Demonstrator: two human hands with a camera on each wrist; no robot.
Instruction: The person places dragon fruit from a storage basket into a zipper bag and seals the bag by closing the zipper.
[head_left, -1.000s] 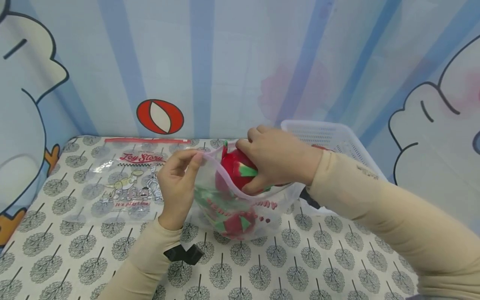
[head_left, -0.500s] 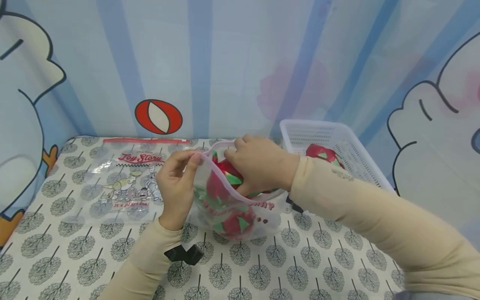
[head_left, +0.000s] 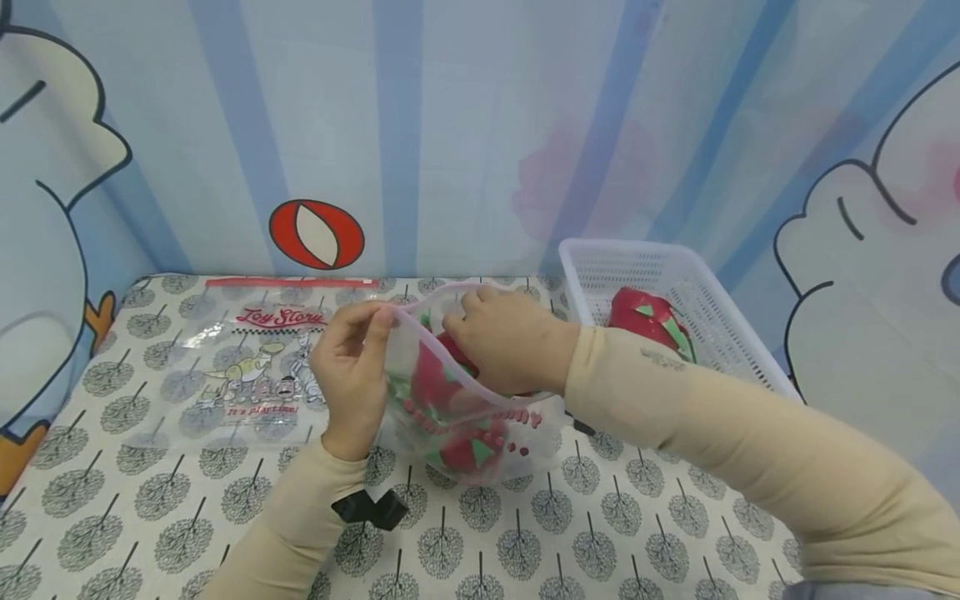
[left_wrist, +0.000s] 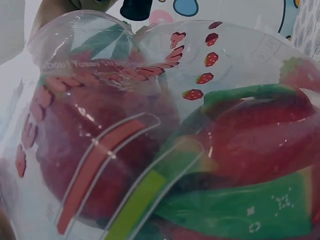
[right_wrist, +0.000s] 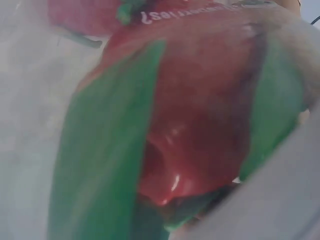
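1. Nearest you, the white cloth, printed with dark trees, covers the table; your beige left sleeve, with a black device strapped over it, reaches in from below.
2. Your left hand pinches, between thumb and fingers, the rim of a see-through plastic bag with a pink edge and red lettering; the bag stands on the cloth, mouth spread.
3. Low inside that bag sits a rounded red piece with green pointed flaps; a second glossy red piece with green parts is higher up, just under your right hand.
4. Your right hand reaches into the mouth from the right, its fingers bent over that upper piece. The thumb is hidden, so I cannot tell whether you grip it or have let go.
5. Farther left, a clear flat pouch with "Toy Story" lettering and a red zip strip lies on the cloth.
6. At the back right, a white perforated plastic basket holds another red-and-green piece, partly covered by your right sleeve.
7. Farthest away hangs a pale blue striped backdrop with cartoon figures.
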